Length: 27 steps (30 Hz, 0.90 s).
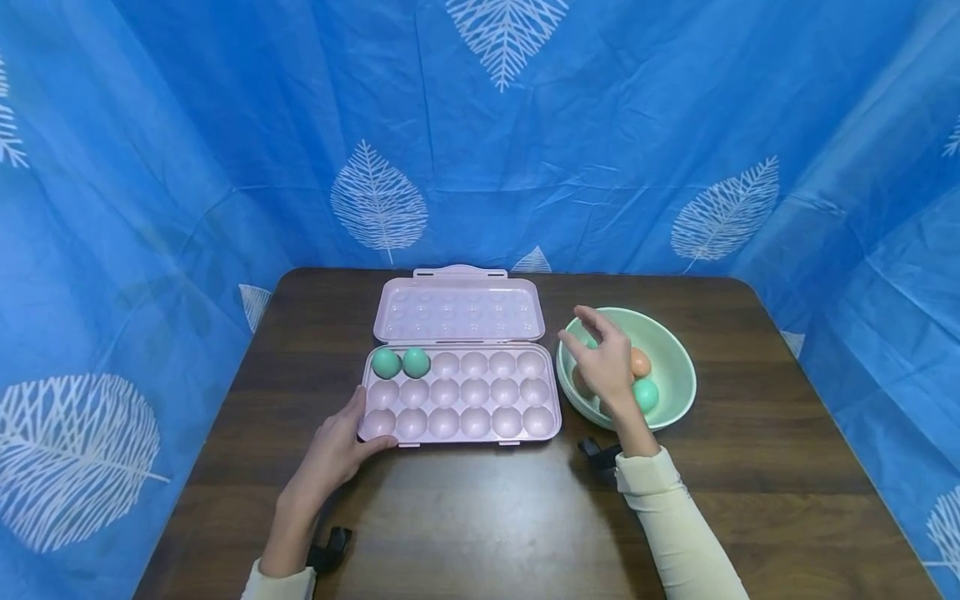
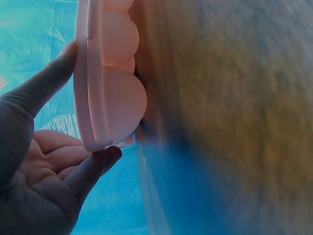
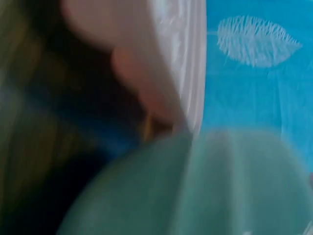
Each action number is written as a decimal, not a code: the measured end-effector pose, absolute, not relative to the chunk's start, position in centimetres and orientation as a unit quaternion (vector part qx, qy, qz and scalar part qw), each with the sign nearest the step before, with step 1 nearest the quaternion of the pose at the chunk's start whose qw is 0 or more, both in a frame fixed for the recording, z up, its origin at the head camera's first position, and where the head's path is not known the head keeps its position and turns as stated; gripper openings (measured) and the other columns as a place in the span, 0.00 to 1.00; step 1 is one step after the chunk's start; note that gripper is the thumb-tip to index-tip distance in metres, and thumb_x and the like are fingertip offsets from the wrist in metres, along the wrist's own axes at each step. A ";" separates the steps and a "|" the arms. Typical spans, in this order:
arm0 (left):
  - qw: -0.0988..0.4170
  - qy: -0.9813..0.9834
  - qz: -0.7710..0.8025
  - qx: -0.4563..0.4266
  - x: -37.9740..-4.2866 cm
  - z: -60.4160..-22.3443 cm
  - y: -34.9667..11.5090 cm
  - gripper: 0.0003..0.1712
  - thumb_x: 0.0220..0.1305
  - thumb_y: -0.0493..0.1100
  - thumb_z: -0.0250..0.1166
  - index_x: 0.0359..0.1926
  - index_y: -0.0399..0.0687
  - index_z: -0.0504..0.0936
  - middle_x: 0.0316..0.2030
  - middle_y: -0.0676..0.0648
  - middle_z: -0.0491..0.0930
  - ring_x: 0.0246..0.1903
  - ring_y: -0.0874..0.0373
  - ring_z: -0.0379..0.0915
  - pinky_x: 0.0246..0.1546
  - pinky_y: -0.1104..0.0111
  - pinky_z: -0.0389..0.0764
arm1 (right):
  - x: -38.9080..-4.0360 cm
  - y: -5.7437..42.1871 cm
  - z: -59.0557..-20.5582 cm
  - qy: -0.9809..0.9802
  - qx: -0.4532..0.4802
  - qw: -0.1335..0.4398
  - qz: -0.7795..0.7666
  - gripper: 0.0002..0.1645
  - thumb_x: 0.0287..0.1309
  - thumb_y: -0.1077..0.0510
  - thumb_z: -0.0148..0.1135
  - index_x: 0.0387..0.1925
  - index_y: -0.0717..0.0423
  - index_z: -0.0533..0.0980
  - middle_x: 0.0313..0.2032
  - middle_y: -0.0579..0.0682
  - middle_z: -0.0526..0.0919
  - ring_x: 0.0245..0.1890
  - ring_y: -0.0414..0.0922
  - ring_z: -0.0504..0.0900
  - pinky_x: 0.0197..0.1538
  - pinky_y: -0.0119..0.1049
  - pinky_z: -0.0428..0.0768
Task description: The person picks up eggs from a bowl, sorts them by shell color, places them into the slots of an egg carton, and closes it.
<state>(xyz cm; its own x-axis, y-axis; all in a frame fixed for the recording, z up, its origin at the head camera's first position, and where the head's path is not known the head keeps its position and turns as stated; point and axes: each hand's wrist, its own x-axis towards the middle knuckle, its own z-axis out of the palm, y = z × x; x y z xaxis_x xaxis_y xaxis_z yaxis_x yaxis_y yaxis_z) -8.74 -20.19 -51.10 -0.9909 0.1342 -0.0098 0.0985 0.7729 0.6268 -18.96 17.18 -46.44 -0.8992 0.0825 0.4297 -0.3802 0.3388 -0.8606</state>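
A pink egg box [image 1: 459,409] lies with its lid [image 1: 459,310] folded back. Two green toy eggs [image 1: 401,362] occupy the far left cups. My left hand [image 1: 330,450] grips the box's near left corner; in the left wrist view, thumb and fingers hold its edge [image 2: 83,98]. Over a pale green bowl [image 1: 678,371] hovers my right hand [image 1: 606,362], thumb and fingers spread with nothing seen between them. Inside the bowl are an orange egg [image 1: 640,362], a green egg [image 1: 646,395] and others partly hidden by the hand. The bowl [image 3: 234,186] looms blurred in the right wrist view.
Box and bowl stand side by side on a dark wooden table [image 1: 465,525]. Behind and beside it hangs a blue curtain [image 1: 480,192] with white leaf prints. Black wrist straps [image 1: 330,550] sit by the sleeves.
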 end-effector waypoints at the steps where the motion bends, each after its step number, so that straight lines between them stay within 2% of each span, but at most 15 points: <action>1: 0.027 0.941 0.331 0.062 -8.8 -51.1 -20.2 0.59 0.56 0.50 0.75 0.73 0.26 0.49 0.71 0.27 0.52 0.69 0.34 0.54 0.64 0.45 0.61 | -19.2 17.9 -46.9 -0.796 0.083 0.200 0.565 0.26 0.56 0.70 0.68 0.57 0.75 0.73 0.55 0.71 0.77 0.58 0.63 0.76 0.62 0.45 0.73; 6: 0.025 0.942 0.330 0.061 -8.9 -51.0 -20.3 0.58 0.56 0.50 0.75 0.72 0.24 0.50 0.71 0.27 0.52 0.68 0.34 0.55 0.64 0.45 0.61 | -19.4 20.7 -47.9 -0.822 0.047 0.176 0.539 0.28 0.56 0.65 0.69 0.58 0.71 0.74 0.56 0.67 0.78 0.60 0.62 0.75 0.64 0.47 0.71; 12: 0.027 0.942 0.329 0.058 -8.9 -50.9 -20.1 0.58 0.57 0.51 0.74 0.72 0.24 0.50 0.70 0.26 0.53 0.68 0.33 0.55 0.64 0.45 0.61 | -19.9 22.7 -48.6 -0.854 0.030 0.141 0.499 0.33 0.57 0.62 0.70 0.62 0.68 0.71 0.62 0.65 0.74 0.66 0.62 0.67 0.68 0.53 0.65; 15: 0.027 0.943 0.326 0.057 -8.9 -50.8 -20.1 0.57 0.57 0.51 0.74 0.72 0.23 0.51 0.70 0.26 0.54 0.68 0.33 0.55 0.64 0.45 0.61 | -20.2 23.2 -48.8 -0.856 0.028 0.129 0.499 0.35 0.57 0.62 0.70 0.64 0.69 0.70 0.62 0.66 0.73 0.66 0.63 0.66 0.67 0.54 0.65; 21: 0.025 0.943 0.328 0.056 -9.0 -50.7 -20.1 0.58 0.56 0.50 0.75 0.72 0.24 0.50 0.70 0.26 0.54 0.68 0.34 0.56 0.64 0.45 0.62 | -20.6 23.7 -49.0 -0.850 0.012 0.087 0.519 0.35 0.58 0.63 0.68 0.65 0.70 0.68 0.63 0.68 0.71 0.67 0.62 0.66 0.69 0.49 0.64; 27: 0.030 0.944 0.323 0.052 -8.9 -50.5 -20.1 0.58 0.56 0.51 0.75 0.72 0.23 0.51 0.70 0.26 0.54 0.68 0.33 0.56 0.64 0.45 0.62 | -21.0 23.6 -49.1 -0.871 -0.005 0.030 0.490 0.36 0.59 0.65 0.66 0.65 0.75 0.64 0.64 0.71 0.68 0.66 0.64 0.65 0.68 0.53 0.63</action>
